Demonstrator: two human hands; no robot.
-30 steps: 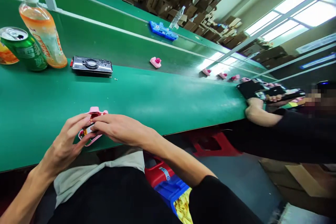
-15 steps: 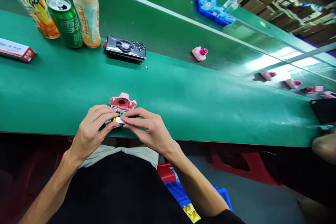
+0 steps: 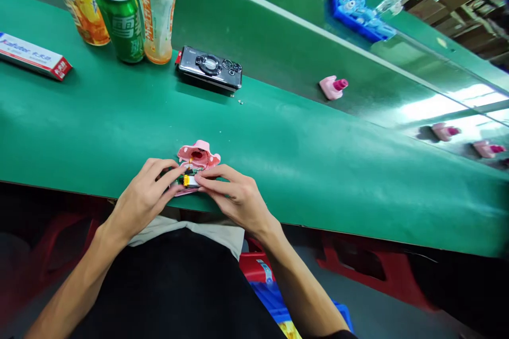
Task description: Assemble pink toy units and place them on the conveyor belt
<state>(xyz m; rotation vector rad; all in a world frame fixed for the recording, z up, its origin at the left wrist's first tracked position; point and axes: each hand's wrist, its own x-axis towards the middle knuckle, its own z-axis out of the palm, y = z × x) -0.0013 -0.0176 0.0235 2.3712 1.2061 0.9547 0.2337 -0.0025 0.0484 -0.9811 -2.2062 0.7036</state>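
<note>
A pink plastic housing (image 3: 202, 160) lies opened on the bench near its front edge, with wires and a green circuit board showing inside. At its left end, my left hand (image 3: 149, 193) has its thumb and fingers curled around the lower part. A small silver battery (image 3: 192, 181) with yellow tape at one end sits over that lower part. My right hand (image 3: 234, 193) pinches the battery's right end between thumb and fingers. The fingers cover part of the board and the housing's sides.
Beyond the hands lies a phone (image 3: 210, 68). A green can (image 3: 121, 21), an orange-topped bottle (image 3: 157, 10), a yellow drink container (image 3: 85, 5) and a long box (image 3: 34, 55) stand left. Pink parts (image 3: 332, 88) and a blue tray (image 3: 358, 18) are on the far surface.
The view has shifted, so the bench items appear further right. My left fingers have moved off the battery's yellow end, which now shows more clearly. My right hand keeps its pinch.
</note>
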